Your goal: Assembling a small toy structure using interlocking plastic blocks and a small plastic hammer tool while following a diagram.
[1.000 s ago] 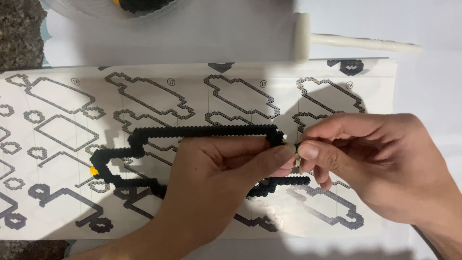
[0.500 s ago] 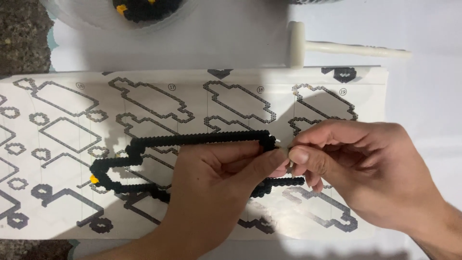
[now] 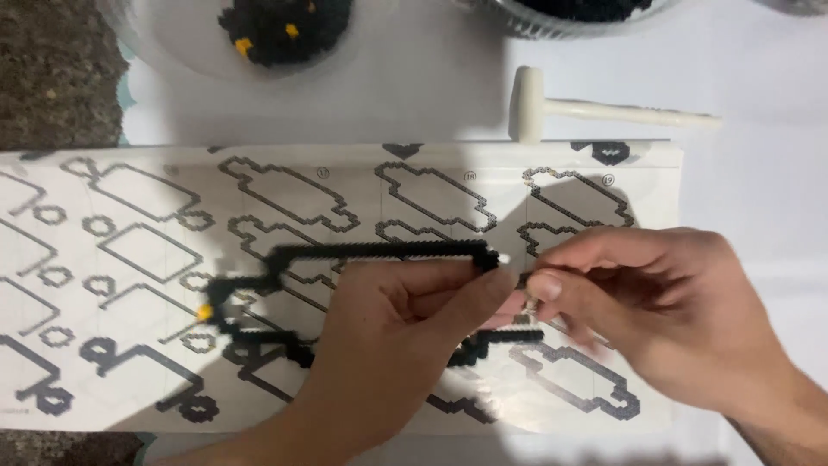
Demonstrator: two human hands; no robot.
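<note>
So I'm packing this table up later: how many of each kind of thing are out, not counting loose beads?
Black bead outline, held by the left hand and right hand: 1
Printed pattern sheet: 1
White mallet: 1
Clear bead bowls: 2
Total: 5

The black bead outline (image 3: 345, 259) is a long, stepped chain of small pieces forming a partly closed contour. One orange bead sits at its left end. It lies flat over the printed pattern sheet (image 3: 129, 224), its right end pinched between fingertips.
</note>
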